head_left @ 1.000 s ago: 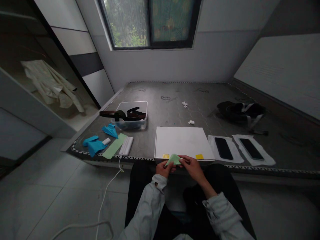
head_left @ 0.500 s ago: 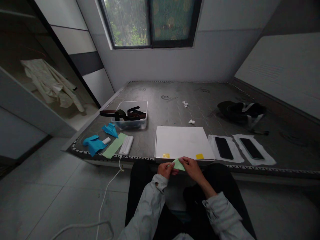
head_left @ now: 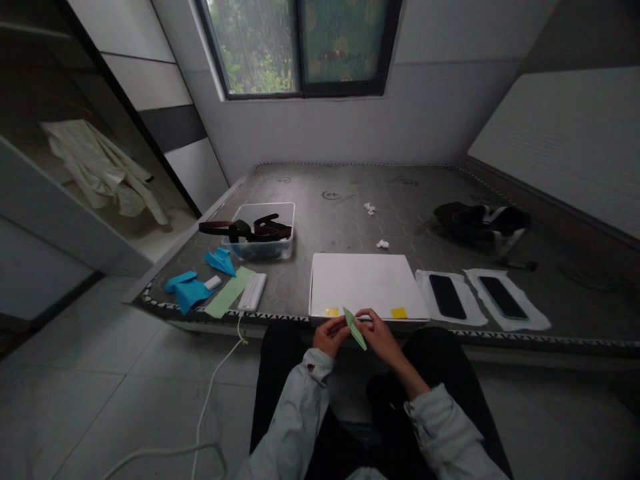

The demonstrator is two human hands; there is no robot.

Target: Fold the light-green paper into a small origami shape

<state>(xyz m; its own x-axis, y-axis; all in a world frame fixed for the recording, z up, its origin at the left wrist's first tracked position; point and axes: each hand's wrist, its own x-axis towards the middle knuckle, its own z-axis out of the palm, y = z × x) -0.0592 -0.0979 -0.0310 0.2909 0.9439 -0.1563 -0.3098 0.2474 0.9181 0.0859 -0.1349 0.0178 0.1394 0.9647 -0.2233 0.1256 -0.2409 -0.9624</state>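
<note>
Pinching the green folded paper (head_left: 355, 328) between both hands, you now hold it as a narrow, slanted sliver. A second ago it spread as a wide triangle, so the fold looks closed in half. Your left hand (head_left: 330, 335) grips one side, your right hand (head_left: 383, 331) the other. The paper hangs over your lap, just in front of the white board (head_left: 365, 283) with its yellow tabs (head_left: 399, 313) on the mattress (head_left: 350, 200). Two phones (head_left: 447, 297) lie to the right.

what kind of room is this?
Probably a home bedroom: a bare mattress serves as a worktop, with a window on the wall behind it and a garment draped in an open wardrobe at left.
</note>
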